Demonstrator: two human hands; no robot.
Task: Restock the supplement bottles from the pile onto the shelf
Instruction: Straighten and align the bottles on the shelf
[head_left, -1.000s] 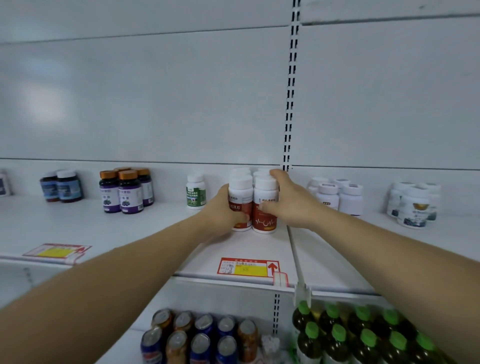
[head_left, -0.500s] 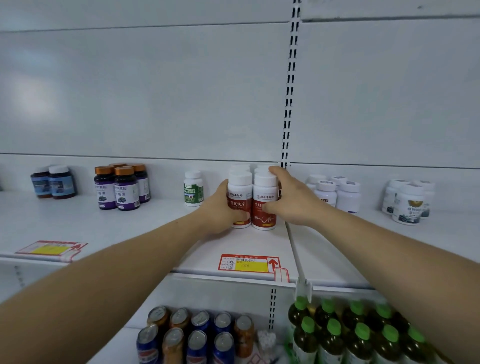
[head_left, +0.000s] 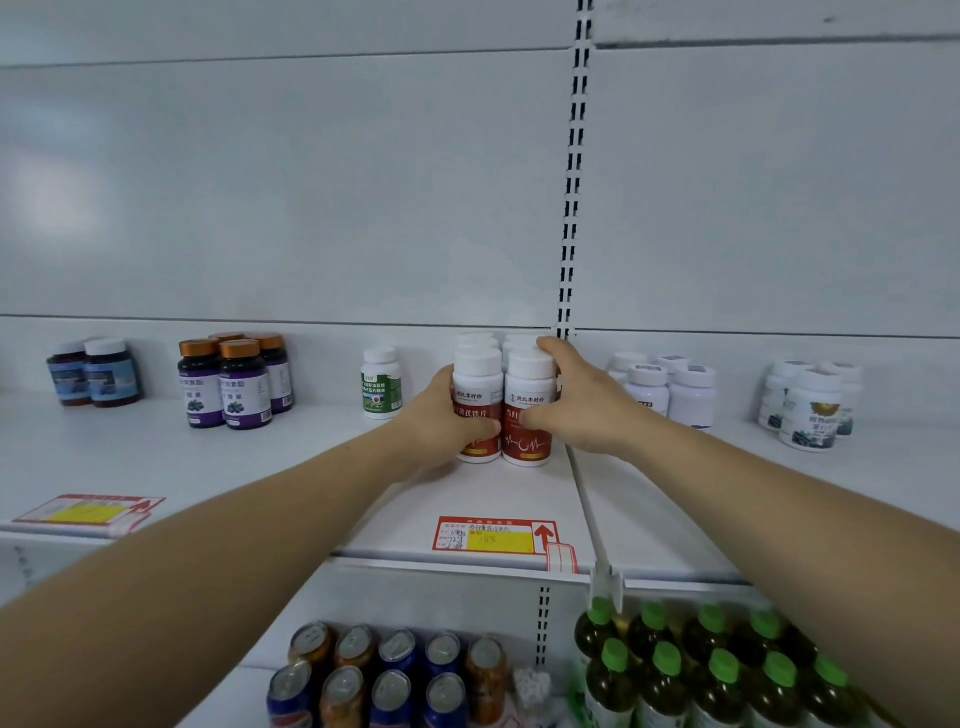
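Both arms outstretched; hands (head_left: 519, 410) cupped inward (thumbs nearly meeting).

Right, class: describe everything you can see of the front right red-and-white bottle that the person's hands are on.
The front right bottle is white plastic by the look of it, with a white screw cap and a label, white above and red below, bearing printed characters and a white heartbeat line. It stands upright on the white shelf, pressed against its twin on the left, more white caps behind. The right hand wraps its cap and side.
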